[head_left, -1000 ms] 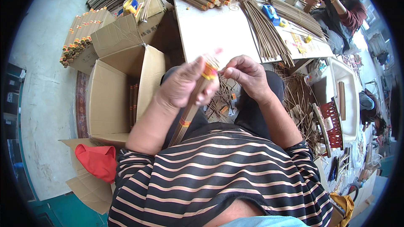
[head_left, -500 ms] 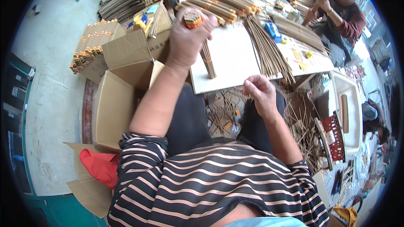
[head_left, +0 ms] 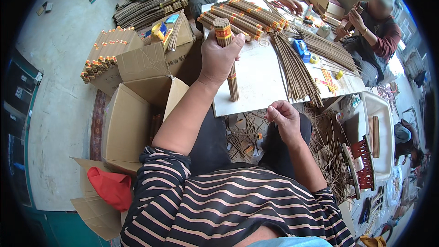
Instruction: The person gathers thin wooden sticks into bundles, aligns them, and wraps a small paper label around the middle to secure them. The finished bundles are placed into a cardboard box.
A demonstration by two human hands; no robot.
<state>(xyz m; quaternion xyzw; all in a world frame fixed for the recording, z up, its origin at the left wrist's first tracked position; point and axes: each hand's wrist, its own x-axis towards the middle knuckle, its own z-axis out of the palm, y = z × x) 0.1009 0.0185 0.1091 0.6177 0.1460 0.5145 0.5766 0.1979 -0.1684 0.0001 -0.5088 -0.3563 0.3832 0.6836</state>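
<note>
One bundle of brown sticks (head_left: 233, 84) is gripped by the left hand (head_left: 217, 59), the fingers and thumb wrapped round it just below its topmost red-and-yellow band (head_left: 223, 32). A second ago it was held slanted in the air, with the right hand (head_left: 286, 118) close by that band; now it has been brought over the bench (head_left: 263, 75) and is held nearly upright, its foot apparently rested on the surface below the fingers. By this, the bundle's weight is probably shared by the bench, and only one hand is needed to steady it.

The right hand is held well apart, to the right of and below the left fingers. Its fingertips are curled together; whether a thin stick is pinched there cannot be told for certain.

Beyond the left fingers, banded bundles (head_left: 242, 16) are piled; to their right, loose sticks (head_left: 297, 71) are fanned out. Since the half-second-earlier frame, a co-worker's hand (head_left: 291, 3) has been reached over the far side.
</note>
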